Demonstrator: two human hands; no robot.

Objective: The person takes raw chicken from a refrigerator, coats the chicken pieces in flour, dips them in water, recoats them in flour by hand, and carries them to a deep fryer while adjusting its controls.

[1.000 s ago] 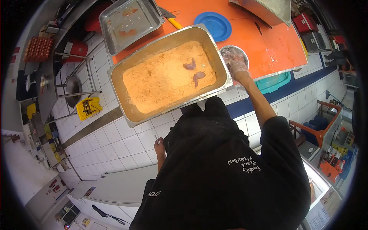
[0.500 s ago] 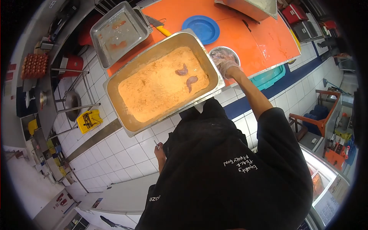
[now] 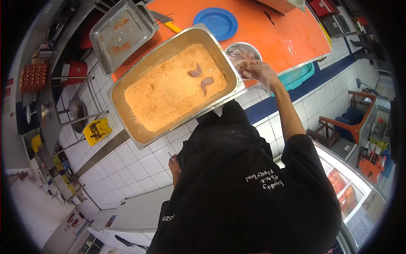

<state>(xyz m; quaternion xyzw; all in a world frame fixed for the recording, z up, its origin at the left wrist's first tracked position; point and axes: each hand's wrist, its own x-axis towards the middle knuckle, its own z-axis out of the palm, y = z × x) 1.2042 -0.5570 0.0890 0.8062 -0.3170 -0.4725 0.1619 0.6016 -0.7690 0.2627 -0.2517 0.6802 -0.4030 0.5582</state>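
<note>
My right hand (image 3: 259, 73), in a clear plastic glove, is at the near rim of a metal bowl (image 3: 242, 51) with wet raw meat in it. Its fingers are bunched round what looks like a piece of raw meat (image 3: 242, 67), mostly hidden by them. Left of the bowl, a deep steel pan (image 3: 137, 67) holds an orange-tan powder like seasoned flour (image 3: 160, 93). Two raw meat pieces lie apart on the powder, one (image 3: 195, 71) behind the other (image 3: 206, 84). Low by my side, my left hand (image 3: 174, 165) is closed on a thin, pale stick-like thing (image 3: 170, 155).
An orange table (image 3: 279, 46) carries a blue plate (image 3: 215, 24), a yellow-handled knife (image 3: 172, 27) and a stained metal tray (image 3: 99, 51). A turquoise tub (image 3: 298, 76) sits below the table edge. To the left are a yellow crate (image 3: 97, 131) and egg trays (image 3: 34, 78).
My right hand has drawn back from inside the bowl toward its near rim, fingers bunched. The view has shifted slightly. The meat pieces in the pan lie as before.
</note>
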